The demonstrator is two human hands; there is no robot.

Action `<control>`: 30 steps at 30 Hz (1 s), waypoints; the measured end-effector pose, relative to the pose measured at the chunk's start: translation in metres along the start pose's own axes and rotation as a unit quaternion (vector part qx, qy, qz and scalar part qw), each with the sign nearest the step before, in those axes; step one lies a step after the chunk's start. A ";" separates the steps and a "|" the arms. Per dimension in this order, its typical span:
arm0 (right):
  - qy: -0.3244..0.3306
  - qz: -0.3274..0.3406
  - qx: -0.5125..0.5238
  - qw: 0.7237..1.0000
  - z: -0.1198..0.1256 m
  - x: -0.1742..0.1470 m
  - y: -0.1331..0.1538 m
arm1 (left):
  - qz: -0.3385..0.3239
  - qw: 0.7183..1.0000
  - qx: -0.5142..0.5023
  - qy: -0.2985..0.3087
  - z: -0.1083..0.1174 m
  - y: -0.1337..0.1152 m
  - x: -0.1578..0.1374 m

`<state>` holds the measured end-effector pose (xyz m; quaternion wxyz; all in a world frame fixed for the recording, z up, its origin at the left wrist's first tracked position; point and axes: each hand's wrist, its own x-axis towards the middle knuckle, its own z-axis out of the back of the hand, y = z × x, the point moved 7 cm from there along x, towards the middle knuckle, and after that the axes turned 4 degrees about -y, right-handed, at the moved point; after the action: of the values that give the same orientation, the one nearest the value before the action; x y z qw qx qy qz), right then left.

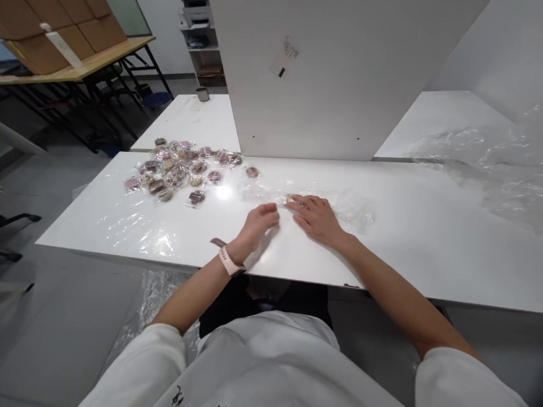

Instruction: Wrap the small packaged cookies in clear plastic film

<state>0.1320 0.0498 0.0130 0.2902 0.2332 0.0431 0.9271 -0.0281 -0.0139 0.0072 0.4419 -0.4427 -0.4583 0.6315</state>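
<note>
My right hand [317,220] lies palm down with its fingers stretched out. Its fingertips rest on a small clear-wrapped piece [294,200], mostly covered by them. Close to its left is my left hand [257,226], fingers curled and pressed together, raised just off the table; whether anything is in them is hidden. Clear plastic film [352,206] lies crumpled behind and right of my right hand. To the left, a loose pile of small round pieces in clear wrappers [178,169] spreads out, brown, tan and pink. One wrapped brown piece [252,172] lies apart from it.
The white table [417,251] has a tall white panel [337,65] along its back. More plastic film [510,177] is heaped at right, with a clear sheet [134,234] at front left. A dark strip [217,242] lies beside my left wrist. Cardboard boxes [56,21] stand farther back.
</note>
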 end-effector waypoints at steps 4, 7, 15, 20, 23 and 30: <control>0.018 -0.029 0.018 0.999 -0.005 0.000 -0.002 | 0.090 0.985 -0.144 -0.043 0.022 0.003 0.026; 0.020 -0.035 0.021 0.999 -0.005 0.000 -0.003 | 0.030 0.994 -0.086 -0.057 0.012 -0.008 0.042; -0.001 -0.037 0.047 0.998 -0.005 -0.004 0.000 | -0.326 0.892 0.307 0.066 -0.050 -0.030 0.029; -0.119 -0.135 -0.031 0.983 0.029 -0.062 0.008 | -0.379 0.821 0.421 0.062 -0.051 -0.027 0.029; -0.139 -0.282 -0.137 0.939 0.050 -0.108 -0.019 | -0.378 0.813 0.439 0.058 -0.055 -0.027 0.030; -0.106 -0.187 0.073 0.974 0.046 -0.055 -0.037 | -0.406 0.802 0.436 0.051 -0.059 -0.028 0.030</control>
<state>0.2114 0.0471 0.0239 0.4438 0.3380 0.1223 0.8209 0.0263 0.0317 0.0184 0.8268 -0.0083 -0.2493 0.5041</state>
